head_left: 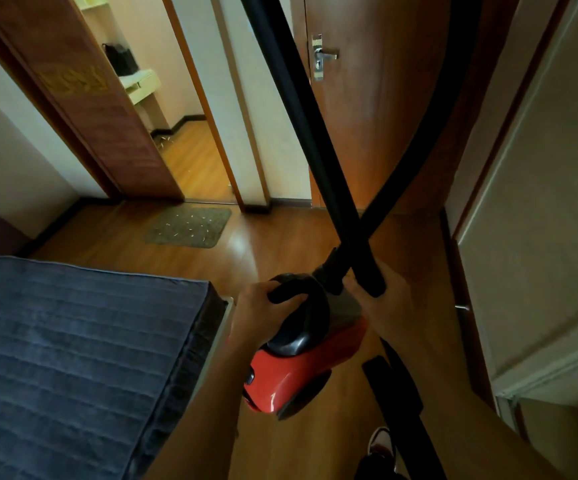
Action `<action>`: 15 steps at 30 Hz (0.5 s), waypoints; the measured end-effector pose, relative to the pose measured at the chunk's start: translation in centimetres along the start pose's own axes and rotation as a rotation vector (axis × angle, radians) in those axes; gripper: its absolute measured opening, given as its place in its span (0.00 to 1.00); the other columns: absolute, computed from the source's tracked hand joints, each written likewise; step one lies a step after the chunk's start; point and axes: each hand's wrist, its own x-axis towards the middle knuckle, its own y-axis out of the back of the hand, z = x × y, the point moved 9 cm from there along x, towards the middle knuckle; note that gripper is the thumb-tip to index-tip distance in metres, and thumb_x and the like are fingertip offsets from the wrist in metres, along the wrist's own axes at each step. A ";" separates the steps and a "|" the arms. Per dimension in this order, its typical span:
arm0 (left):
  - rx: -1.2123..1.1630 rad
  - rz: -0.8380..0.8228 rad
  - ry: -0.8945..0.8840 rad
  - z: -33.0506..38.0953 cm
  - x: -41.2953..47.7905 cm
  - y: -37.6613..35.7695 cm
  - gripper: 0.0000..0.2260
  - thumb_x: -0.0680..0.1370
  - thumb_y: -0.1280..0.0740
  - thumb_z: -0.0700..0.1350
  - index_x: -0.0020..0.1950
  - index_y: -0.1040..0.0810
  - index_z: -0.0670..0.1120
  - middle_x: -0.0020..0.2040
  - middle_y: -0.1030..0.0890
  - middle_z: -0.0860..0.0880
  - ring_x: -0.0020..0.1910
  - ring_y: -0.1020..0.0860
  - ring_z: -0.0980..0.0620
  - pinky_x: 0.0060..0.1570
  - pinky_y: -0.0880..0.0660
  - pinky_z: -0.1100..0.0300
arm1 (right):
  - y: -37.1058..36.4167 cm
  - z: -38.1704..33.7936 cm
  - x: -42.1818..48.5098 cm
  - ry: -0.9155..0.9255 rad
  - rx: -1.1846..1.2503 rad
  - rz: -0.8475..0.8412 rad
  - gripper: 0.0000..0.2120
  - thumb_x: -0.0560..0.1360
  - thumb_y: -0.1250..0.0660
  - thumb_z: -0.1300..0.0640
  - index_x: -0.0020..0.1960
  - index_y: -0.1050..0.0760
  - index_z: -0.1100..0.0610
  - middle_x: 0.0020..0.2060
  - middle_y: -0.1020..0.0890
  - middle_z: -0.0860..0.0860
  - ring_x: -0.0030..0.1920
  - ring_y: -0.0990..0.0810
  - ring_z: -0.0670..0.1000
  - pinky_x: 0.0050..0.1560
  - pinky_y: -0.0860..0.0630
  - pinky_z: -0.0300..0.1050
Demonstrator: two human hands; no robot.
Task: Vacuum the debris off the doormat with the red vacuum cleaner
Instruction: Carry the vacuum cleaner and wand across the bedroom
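Note:
The red vacuum cleaner (pixel 291 372) hangs above the wooden floor, carried by its black handle, which my left hand (pixel 258 306) grips. My right hand (pixel 386 303) holds the black rigid tube (pixel 301 119), which rises steeply up and to the left past the top of the view. The black hose (pixel 429 133) curves up from the vacuum's front and crosses the tube. The grey-brown doormat (pixel 190 226) lies on the floor ahead to the left, before an open doorway, with pale bits of debris scattered over it.
A bed with a dark blue cover (pixel 73 358) fills the lower left. A closed wooden door (pixel 384 98) stands ahead, with pale cupboard doors (pixel 540 202) on the right. A black nozzle part (pixel 395 386) and my shoe (pixel 381 441) show below.

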 end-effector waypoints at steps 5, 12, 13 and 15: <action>-0.022 0.052 0.070 2.3 8.6 -1.3 0.08 0.72 0.24 0.52 0.42 0.16 0.49 0.29 0.21 0.55 0.29 0.23 0.64 0.29 0.32 0.72 | 0.1 2.1 9.7 -0.023 0.094 -0.077 0.08 0.75 0.26 0.46 0.51 0.22 0.35 0.40 0.18 0.35 0.44 0.17 0.44 0.47 0.21 0.48; -0.023 0.148 0.115 3.0 17.7 -1.4 0.09 0.71 0.23 0.51 0.38 0.18 0.48 0.28 0.23 0.57 0.28 0.24 0.65 0.27 0.32 0.71 | -1.6 3.7 20.0 -0.012 0.065 -0.150 0.09 0.75 0.26 0.46 0.41 0.25 0.40 0.33 0.21 0.41 0.36 0.20 0.45 0.37 0.26 0.41; -0.014 0.155 0.125 2.7 18.9 -1.3 0.09 0.71 0.23 0.52 0.39 0.17 0.47 0.29 0.21 0.56 0.28 0.23 0.63 0.27 0.31 0.70 | -2.1 3.8 21.3 -0.006 0.063 -0.167 0.08 0.75 0.26 0.46 0.42 0.24 0.42 0.34 0.21 0.43 0.36 0.20 0.46 0.36 0.25 0.42; -0.015 0.173 0.165 1.6 21.4 -1.1 0.10 0.71 0.23 0.53 0.40 0.16 0.48 0.30 0.20 0.55 0.29 0.23 0.62 0.26 0.31 0.69 | -3.4 4.1 23.8 -0.005 0.068 -0.199 0.06 0.75 0.25 0.48 0.43 0.22 0.45 0.35 0.21 0.47 0.36 0.20 0.48 0.36 0.23 0.45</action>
